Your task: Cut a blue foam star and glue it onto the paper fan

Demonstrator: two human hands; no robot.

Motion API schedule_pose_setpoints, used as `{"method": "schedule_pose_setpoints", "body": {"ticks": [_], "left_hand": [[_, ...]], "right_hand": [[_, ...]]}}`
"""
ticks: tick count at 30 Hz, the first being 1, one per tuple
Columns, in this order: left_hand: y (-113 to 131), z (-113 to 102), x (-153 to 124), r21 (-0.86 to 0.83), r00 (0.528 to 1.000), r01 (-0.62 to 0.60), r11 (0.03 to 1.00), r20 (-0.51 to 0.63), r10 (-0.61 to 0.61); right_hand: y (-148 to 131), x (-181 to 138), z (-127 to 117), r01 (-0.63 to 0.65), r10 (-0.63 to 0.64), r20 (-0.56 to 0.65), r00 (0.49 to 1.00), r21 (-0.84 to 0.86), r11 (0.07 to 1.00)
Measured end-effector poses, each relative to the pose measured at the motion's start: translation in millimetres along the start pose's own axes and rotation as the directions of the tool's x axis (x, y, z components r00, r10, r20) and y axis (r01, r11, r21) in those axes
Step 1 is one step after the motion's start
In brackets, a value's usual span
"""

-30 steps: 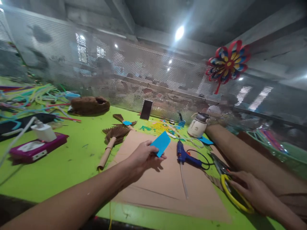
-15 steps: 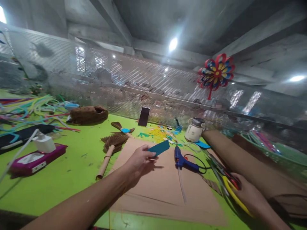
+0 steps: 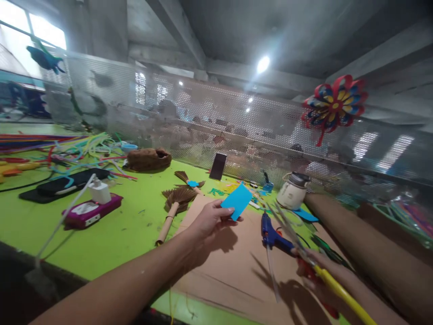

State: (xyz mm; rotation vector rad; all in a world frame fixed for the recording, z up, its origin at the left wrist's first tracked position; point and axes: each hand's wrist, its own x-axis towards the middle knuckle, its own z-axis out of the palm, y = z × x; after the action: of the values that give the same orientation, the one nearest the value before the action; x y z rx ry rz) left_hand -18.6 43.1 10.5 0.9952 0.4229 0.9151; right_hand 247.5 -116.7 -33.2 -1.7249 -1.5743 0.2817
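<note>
My left hand (image 3: 206, 225) pinches a small bright-blue piece of paper (image 3: 238, 201) between thumb and fingers, above a brown paper sheet (image 3: 230, 275). On the right, my right hand (image 3: 326, 266) is wrapped around scissors (image 3: 343, 291) with yellow and red handles; they are blurred, their blades pointing up and left. Beside the scissors blades lies a blue glue gun (image 3: 267, 228) with a clear glue stick in its back end. Left of the sheet rests a pleated brown paper piece (image 3: 181, 196) on a rolled paper tube (image 3: 168, 224).
A purple power strip (image 3: 93, 216) with a white plug is on the left. At the back are a brown pouch (image 3: 145, 161), a phone (image 3: 218, 166) and a cream jug (image 3: 291, 192). A large brown paper roll (image 3: 358, 230) borders the right side.
My right hand has brought the scissors up and left from the table's right side, toward the glue gun. The blue paper has turned its broad face to me. The view has swung left.
</note>
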Motion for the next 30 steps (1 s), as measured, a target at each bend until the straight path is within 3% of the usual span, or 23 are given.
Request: {"method": "schedule_pose_setpoints", "body": {"ticks": [6, 10, 17, 19, 24, 30], "left_hand": [[4.1, 1.3, -1.9, -0.029, 0.999, -0.050, 0.998, -0.009, 0.050], [1.9, 3.7, -2.5, -0.036, 0.999, -0.043, 0.998, 0.004, 0.043], [-4.7, 3.0, -1.8, -0.019, 0.997, -0.021, 1.000, 0.072, 0.022], [-6.2, 4.6, -1.9, -0.010, 0.996, -0.016, 1.000, 0.085, 0.017], [-7.0, 10.3, -3.5, -0.013, 0.998, -0.003, 1.000, 0.066, 0.004], [-5.2, 12.2, -6.8, -0.009, 0.996, -0.007, 1.000, 0.086, 0.008]], "right_hand": [[-41.2, 26.3, 26.8, 0.069, -0.082, 0.140, 0.987, 0.096, 0.993], [-54.3, 40.4, 27.0, 0.079, -0.085, 0.198, 0.976, 0.037, 0.996], [-66.7, 55.6, 18.5, 0.124, -0.102, 0.423, 0.900, -0.023, 0.992], [-66.2, 54.6, 18.7, 0.124, -0.102, 0.432, 0.896, -0.023, 0.992], [-65.5, 43.8, 23.1, 0.061, -0.085, 0.308, 0.948, 0.087, 0.994], [-66.5, 37.1, 22.3, -0.033, -0.005, 0.301, 0.954, 0.120, 0.992]]}}
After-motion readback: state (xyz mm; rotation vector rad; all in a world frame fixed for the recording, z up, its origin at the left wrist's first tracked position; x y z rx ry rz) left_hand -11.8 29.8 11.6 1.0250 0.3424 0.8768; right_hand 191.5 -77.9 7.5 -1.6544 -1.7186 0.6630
